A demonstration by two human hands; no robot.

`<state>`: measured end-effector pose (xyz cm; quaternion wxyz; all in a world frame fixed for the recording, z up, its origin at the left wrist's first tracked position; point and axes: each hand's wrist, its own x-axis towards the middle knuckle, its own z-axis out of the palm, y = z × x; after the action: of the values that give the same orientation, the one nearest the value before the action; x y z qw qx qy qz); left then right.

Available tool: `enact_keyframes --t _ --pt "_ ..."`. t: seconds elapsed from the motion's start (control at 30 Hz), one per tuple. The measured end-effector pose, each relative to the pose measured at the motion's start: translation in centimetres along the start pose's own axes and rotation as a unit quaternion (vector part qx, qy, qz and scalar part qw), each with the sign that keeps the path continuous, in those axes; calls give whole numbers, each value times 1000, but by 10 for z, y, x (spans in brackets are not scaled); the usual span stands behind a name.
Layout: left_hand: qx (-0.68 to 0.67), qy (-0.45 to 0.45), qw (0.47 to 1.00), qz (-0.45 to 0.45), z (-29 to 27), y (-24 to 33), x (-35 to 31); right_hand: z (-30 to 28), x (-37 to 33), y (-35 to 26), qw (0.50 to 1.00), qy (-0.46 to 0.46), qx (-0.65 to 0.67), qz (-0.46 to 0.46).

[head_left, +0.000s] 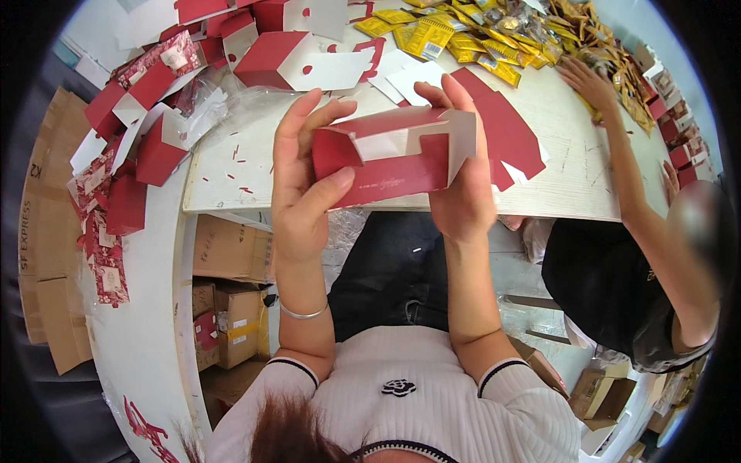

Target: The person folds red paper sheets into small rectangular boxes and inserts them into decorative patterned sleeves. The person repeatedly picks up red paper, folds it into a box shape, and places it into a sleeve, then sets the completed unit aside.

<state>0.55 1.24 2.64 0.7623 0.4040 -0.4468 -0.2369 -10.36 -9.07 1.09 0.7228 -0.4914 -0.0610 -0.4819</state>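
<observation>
Red, part-folded, just inside 12 o'clock: gripping the box [397,181] with the fingers of left hand [301,189] and right hand [467,189]. Looks half done, pale flap [465,137] and all. Got flat blanks [511,135] waiting at 2, shaped boxes [266,63] around 11.

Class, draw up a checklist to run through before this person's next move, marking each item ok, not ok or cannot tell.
1. Left hand on the red cardboard box: ok, its thumb lies against the red side.
2. Right hand at the box's other end: ok.
3. Box fully closed: not ok, an opening shows its pale inside.
4. Box's underside undamaged: cannot tell, it faces away.
5. Co-worker's hand away from the box: ok, it is by the yellow packets.
</observation>
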Motion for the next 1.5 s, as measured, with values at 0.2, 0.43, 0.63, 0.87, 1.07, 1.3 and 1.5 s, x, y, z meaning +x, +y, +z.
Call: enact_keyframes --t 0.2,0.43,0.63,0.87,1.07,1.3,1.5 --pt "63 76 995 9 -1 -7 -3 -3 -3 4 998 -51 -25 -21" --pt "56 71 996 14 -5 -17 -1 -5 1 17 975 15 -206 -79" --pt "112 -46 992 38 -15 -16 1 -2 -2 13 982 82 -164 -42" --pt "134 66 988 44 1 -17 -1 4 -2 15 943 23 -328 -58" --pt "250 48 960 114 -7 -32 1 -2 4 23 905 5 -410 -111" --pt "183 30 969 160 -17 -35 1 -15 1 17 974 -36 -216 -54" --pt "353 18 878 323 -7 -44 -24 -25 -1 12 961 119 -26 247"
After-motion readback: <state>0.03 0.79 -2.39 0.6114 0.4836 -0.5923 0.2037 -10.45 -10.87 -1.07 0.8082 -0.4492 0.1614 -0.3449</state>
